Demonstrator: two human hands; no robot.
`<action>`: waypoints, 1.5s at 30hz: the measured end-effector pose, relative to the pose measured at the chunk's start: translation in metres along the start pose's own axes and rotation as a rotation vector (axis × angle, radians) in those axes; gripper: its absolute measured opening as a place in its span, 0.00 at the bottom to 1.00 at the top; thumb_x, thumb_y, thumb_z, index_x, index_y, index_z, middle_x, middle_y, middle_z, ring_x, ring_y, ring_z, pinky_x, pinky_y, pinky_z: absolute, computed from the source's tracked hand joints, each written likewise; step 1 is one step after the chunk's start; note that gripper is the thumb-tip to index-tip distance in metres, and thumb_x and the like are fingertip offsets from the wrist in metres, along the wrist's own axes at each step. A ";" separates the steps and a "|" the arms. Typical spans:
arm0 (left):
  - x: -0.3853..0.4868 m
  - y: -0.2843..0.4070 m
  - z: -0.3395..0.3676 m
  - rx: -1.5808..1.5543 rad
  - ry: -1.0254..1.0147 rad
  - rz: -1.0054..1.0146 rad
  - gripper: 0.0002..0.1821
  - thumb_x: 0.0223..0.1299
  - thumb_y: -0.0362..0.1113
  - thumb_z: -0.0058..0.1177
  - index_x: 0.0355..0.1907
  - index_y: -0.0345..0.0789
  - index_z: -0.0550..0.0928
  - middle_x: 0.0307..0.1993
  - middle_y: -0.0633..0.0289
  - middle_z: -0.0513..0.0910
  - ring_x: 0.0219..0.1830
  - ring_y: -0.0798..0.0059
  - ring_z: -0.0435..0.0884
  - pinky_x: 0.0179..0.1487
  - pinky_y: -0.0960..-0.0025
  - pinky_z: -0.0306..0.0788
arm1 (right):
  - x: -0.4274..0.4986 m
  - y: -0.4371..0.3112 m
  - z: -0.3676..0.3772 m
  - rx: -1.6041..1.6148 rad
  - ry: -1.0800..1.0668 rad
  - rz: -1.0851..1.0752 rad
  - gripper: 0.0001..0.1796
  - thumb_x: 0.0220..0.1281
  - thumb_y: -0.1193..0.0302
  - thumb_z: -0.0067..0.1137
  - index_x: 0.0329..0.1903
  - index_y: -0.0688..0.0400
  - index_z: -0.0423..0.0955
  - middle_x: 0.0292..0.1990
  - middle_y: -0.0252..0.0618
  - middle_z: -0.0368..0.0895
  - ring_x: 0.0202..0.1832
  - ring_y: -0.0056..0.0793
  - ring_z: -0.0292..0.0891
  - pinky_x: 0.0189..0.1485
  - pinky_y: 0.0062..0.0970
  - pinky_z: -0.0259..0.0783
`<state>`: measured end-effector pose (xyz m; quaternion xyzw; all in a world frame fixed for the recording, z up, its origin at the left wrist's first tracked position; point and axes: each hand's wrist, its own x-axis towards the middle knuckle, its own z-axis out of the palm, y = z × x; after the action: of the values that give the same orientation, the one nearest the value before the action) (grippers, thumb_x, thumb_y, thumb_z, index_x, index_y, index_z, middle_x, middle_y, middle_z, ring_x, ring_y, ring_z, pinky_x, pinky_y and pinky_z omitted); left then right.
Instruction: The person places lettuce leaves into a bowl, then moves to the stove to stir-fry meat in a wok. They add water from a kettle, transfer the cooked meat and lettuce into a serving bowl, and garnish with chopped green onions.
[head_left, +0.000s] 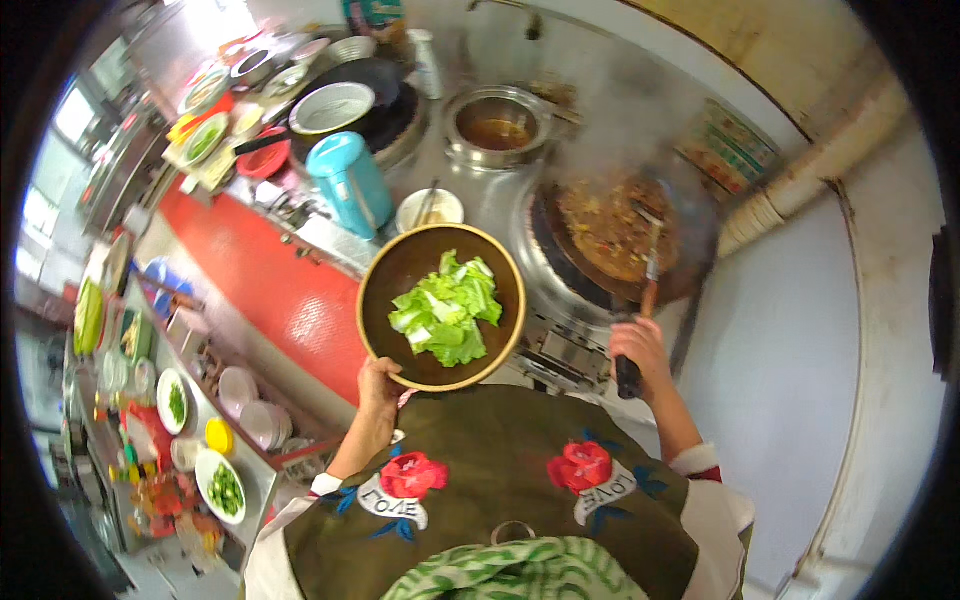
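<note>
My left hand (380, 390) holds a brown bowl (367, 300) with a pale rim by its near left edge. Torn green lettuce leaves (450, 311) lie in the bowl, which is just in front of my body. On the right, my right hand (641, 351) is closed round the wooden handle of a metal spatula (654, 247). A black handle (628, 377) shows below that hand; I cannot tell whether the fingers grip it too. The spatula's blade rests among brown, saucy food (611, 229) in a steaming wok (694, 225) on the stove.
Behind the brown bowl are a white bowl (448, 204) with utensils and a turquoise pitcher (346, 180). A steel pot (496, 90) of brown liquid stands left of the wok. Plates of cut greens (225, 487) line the left counter. A wall and pipe (787, 206) bound the right.
</note>
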<state>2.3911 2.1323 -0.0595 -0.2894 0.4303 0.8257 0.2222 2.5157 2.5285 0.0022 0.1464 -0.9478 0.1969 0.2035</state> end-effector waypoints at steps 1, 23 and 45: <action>-0.001 -0.007 -0.003 -0.047 -0.021 0.050 0.19 0.32 0.22 0.42 0.35 0.36 0.70 0.28 0.61 0.72 0.29 0.64 0.75 0.35 0.61 0.76 | -0.001 0.005 -0.002 -0.007 -0.066 0.027 0.10 0.39 0.73 0.58 0.27 0.49 0.68 0.33 0.29 0.76 0.48 0.29 0.73 0.56 0.37 0.57; -0.072 -0.039 -0.072 -0.149 0.485 0.297 0.19 0.33 0.22 0.44 0.35 0.39 0.72 0.21 0.70 0.69 0.21 0.78 0.69 0.21 0.76 0.65 | 0.256 0.035 0.291 1.018 -0.542 1.301 0.27 0.63 0.63 0.47 0.56 0.70 0.56 0.48 0.59 0.68 0.43 0.53 0.74 0.40 0.44 0.75; -0.013 0.017 -0.071 0.122 0.272 0.137 0.24 0.31 0.20 0.44 0.40 0.32 0.76 0.27 0.67 0.77 0.22 0.80 0.71 0.24 0.80 0.64 | 0.323 0.059 0.415 1.763 0.129 1.510 0.20 0.62 0.72 0.34 0.55 0.69 0.56 0.46 0.59 0.68 0.46 0.52 0.73 0.47 0.49 0.73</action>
<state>2.4105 2.0619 -0.0734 -0.3546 0.5243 0.7645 0.1223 2.0761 2.3364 -0.2218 -0.3752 -0.3164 0.8666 -0.0903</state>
